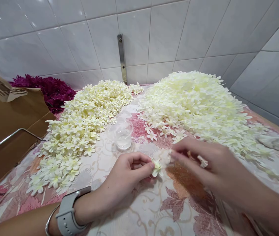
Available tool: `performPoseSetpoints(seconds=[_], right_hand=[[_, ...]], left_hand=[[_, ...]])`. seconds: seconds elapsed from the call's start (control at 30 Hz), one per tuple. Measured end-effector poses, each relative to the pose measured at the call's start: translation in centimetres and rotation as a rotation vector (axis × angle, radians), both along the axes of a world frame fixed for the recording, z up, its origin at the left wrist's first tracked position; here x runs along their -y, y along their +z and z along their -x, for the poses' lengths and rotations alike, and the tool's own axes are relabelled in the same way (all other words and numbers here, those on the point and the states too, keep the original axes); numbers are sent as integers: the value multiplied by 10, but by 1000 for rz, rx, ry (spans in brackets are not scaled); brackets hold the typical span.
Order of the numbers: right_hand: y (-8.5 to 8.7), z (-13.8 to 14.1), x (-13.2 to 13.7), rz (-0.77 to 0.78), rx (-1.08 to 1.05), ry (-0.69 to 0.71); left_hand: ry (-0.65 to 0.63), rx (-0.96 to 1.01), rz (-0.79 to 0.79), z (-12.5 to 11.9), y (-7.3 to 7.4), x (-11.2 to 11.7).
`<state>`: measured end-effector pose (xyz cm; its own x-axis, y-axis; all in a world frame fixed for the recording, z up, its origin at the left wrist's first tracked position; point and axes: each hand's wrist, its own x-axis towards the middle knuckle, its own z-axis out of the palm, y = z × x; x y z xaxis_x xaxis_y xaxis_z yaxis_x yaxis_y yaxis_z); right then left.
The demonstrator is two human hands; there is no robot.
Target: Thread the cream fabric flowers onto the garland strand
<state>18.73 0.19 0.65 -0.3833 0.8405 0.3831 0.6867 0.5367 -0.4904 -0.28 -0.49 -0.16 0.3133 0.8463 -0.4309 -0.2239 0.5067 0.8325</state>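
My left hand (pixel 136 168) is closed in a pinch on a pale yellow-white artificial flower (pixel 157 168), holding it just above the patterned cloth. To its right, my right hand (pixel 203 159) is curled and smeared by motion, its thumb and finger pressed together. A blurred whitish petal shape (pixel 165 157) shows at those fingertips. Another small white flower piece (pixel 203 161) pokes out from the curled fingers of that hand. A clear plastic cup (pixel 123 136) with what looks like clear liquid stands beyond my left hand.
A heap of cream flowers (pixel 85 121) lies left, a larger heap of white petal pieces (pixel 191 101) right. Purple flowers (pixel 53 93) sit behind a cardboard box (pixel 11 121) with a metal rod (pixel 4 141). A tiled wall (pixel 166 36) with a metal bracket (pixel 122 57) closes the back.
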Motion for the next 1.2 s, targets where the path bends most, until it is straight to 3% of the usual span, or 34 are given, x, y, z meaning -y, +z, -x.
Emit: performPoseSetpoints(seconds=[0.1,0.3,0.47,0.7,0.9,0.97,1.1,1.2], right_hand=[[0,-5,-4,-237,49,-113],[-10,16,13,8,14,180],[-11,17,17,104,-61,207],[-9,15,12,250,-124,206],[-11,15,12,246,-107,196],[-11,14,12,177,-76,201],[0,20,24,-52,-17,276],[10,34,40,-16,4,376]], left_hand=[[33,-10,12,0,1,-2],[-68,-80,-69,1,0,-1],[-167,-183,-136,2,-2,0],[-163,-176,-110,3,-3,1],[-154,-157,-110,4,-4,1],[-127,-132,-92,3,-4,0],[-31,-63,-56,2,-4,-1],[-15,-120,-56,2,-6,-4]])
